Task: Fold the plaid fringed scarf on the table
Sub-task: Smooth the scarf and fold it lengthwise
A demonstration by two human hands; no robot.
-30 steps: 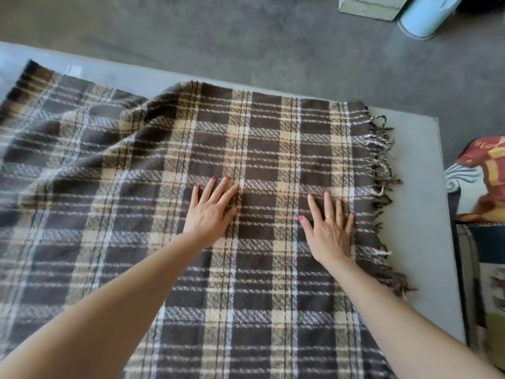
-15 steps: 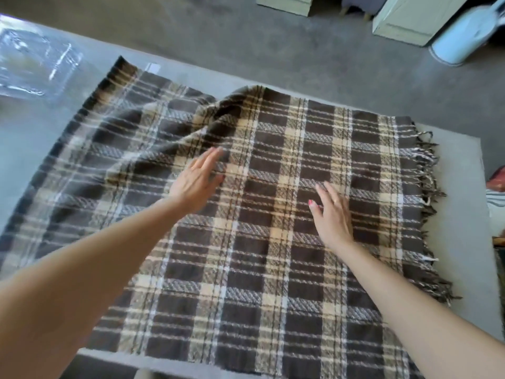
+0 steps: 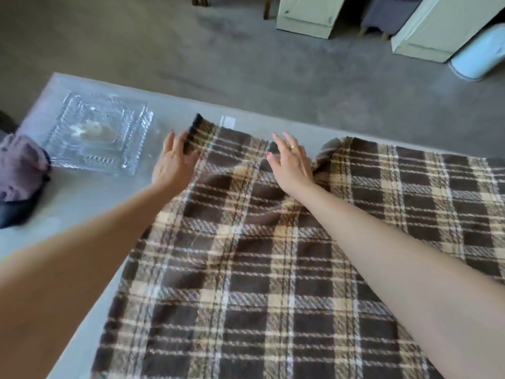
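Note:
The brown and cream plaid scarf lies spread over the grey table, with rumpled folds near its far edge. My left hand is at the scarf's far left corner, thumb on top and fingers behind the edge, pinching it so the corner stands up slightly. A little to the right, my right hand rests flat on the fabric near the far edge, fingers spread. The fringed end is out of view.
A clear ribbed plastic package lies on the table left of the scarf's corner. A purple cloth sits on a dark object at the left edge. Cream cabinets and a white bin stand on the floor beyond.
Both hands slid from the middle of the scarf to its far left corner, and my view swung left. My left hand took hold of the corner edge.

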